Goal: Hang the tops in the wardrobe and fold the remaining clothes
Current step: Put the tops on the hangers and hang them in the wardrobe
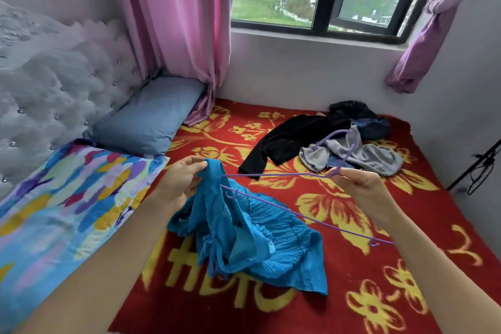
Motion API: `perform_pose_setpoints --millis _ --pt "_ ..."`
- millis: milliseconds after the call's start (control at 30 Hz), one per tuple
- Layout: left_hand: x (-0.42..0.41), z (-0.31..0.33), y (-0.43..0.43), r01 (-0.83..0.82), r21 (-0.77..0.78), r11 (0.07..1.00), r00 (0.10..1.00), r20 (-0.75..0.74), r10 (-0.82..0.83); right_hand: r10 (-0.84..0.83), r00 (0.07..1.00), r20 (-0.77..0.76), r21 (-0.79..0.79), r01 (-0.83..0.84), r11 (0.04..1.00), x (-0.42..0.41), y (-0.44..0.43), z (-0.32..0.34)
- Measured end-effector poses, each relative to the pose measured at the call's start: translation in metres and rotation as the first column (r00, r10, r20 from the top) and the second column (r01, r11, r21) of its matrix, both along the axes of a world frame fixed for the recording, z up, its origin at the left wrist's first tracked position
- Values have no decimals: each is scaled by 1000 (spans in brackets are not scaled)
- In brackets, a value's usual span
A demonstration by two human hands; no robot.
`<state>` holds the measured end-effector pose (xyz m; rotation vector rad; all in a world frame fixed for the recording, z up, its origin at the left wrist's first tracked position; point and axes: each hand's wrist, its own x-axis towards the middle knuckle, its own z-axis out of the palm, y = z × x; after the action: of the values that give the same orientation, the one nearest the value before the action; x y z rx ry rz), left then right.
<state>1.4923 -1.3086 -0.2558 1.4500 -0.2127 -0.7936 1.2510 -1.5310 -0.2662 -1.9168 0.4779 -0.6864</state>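
Note:
A crinkled blue top (252, 238) hangs over the bed, its upper edge pinched by my left hand (181, 179). One end of a thin purple hanger (284, 175) is tucked inside the top's opening. My right hand (360, 184) pinches the hanger near the base of its hook, which curves up over the clothes pile. The hanger's lower bar runs down to the right across the blanket. Behind the hanger lie a black garment (292, 141), a grey garment (368, 157) and dark blue clothes (371, 125) in a loose pile.
The bed is covered by a red blanket with yellow flowers (352, 279). A blue pillow (146, 119) and a multicoloured pillow (62, 198) lie at the left by a tufted headboard. Pink curtains and a window stand behind. A black stand (477, 168) leans at the right wall.

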Motion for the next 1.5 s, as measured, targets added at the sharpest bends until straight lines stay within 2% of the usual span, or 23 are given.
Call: perform_pose_setpoints --millis 100,167,200,233,267,300,333,400,467,533,600,633,700,767,800,867,967,1033,1100,1233,1333,1400,1500 --pt "-17 14 -4 159 -29 987 987 33 -158 22 1000 6 -89 -21 996 10 16 3" --pt "-23 24 -8 186 106 977 925 315 -211 12 998 69 -71 -7 997 19 28 5" --pt "-23 30 -7 98 273 957 772 586 -246 -2 995 104 -27 5 1000 23 32 5" --pt "-20 35 -6 -131 414 901 473 825 -310 -26 990 138 21 23 1000 25 35 6" --pt "-15 40 -4 -376 411 831 135 911 -390 -50 986 156 65 41 997 28 36 6" --pt "-12 45 -5 -465 348 814 -79 900 -429 -72 984 164 110 54 993 29 37 6" --pt "-12 54 -6 -450 336 827 -185 871 -455 -85 980 180 147 59 987 31 38 9" --pt "-10 70 -10 -256 524 812 -162 805 -571 -103 971 215 207 57 977 34 38 12" --pt "-3 76 -19 -88 605 791 -118 782 -612 -66 975 214 217 18 976 34 39 11" --pt "5 80 -26 52 537 842 -31 844 -536 31 984 177 215 -69 974 31 35 14" --pt "12 81 -26 50 449 892 -57 893 -447 94 995 11 131 -95 987 23 24 16" --pt "17 82 -25 35 405 914 -87 912 -401 40 997 -72 89 -34 995 16 13 14" --pt "27 86 -24 16 295 955 -94 952 -292 -261 956 -133 123 278 953 2 -9 0" --pt "32 95 -24 -11 162 987 1 987 -162 -533 813 -233 256 580 773 -16 -16 -29" --pt "33 99 -24 -21 108 994 75 991 -106 -555 776 -300 294 629 720 -18 -12 -43" --pt "31 105 -27 -32 49 998 202 978 -42 -458 821 -342 316 559 766 1 8 -55" --pt "24 110 -35 4 16 1000 324 946 -17 -167 937 -307 278 256 926 32 45 -44" --pt "21 111 -39 36 11 999 350 936 -23 18 909 -416 104 29 994 51 61 -43" --pt "20 110 -42 54 16 998 365 931 -35 122 805 -580 -14 -160 987 63 73 -49" --pt "29 106 -38 30 -24 999 460 888 7 275 835 -477 181 -213 960 64 79 -64" --pt "35 105 -32 29 -69 997 544 838 42 227 922 -315 376 -98 921 57 72 -65" --pt "35 102 -31 36 -111 993 588 806 69 230 903 -362 346 -99 933 56 75 -65" --pt "32 98 -35 47 -141 989 632 771 80 233 844 -483 132 -193 972 70 94 -72"
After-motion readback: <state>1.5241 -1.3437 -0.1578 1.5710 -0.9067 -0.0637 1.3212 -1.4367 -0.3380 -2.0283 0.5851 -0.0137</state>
